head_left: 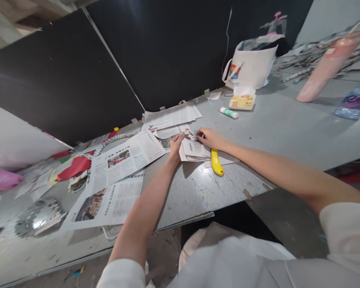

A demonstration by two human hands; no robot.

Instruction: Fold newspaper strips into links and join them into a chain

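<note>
My left hand (176,147) is closed on the left edge of a small folded piece of newspaper (194,150), held at the tabletop. At the far right corner of that piece, my right hand (210,139) has its fingers curled together and pinched. What lies between its fingertips is too small to tell. Just below my right wrist lies a yellow, curved, banana-shaped object (217,162), partly over a flat strip of paper (228,159). Printed newspaper sheets (126,160) spread to the left of my left hand, and more stacked sheets (169,118) lie beyond it.
A glue stick (229,113), a tissue pack (242,102) and a white bag (253,66) stand toward the back right. Farther right are a pink bottle (327,70) and a clear bottle (355,102). Red paper (75,168) and a round grey ring-shaped piece (40,217) lie left. A dark panel (180,52) rises behind.
</note>
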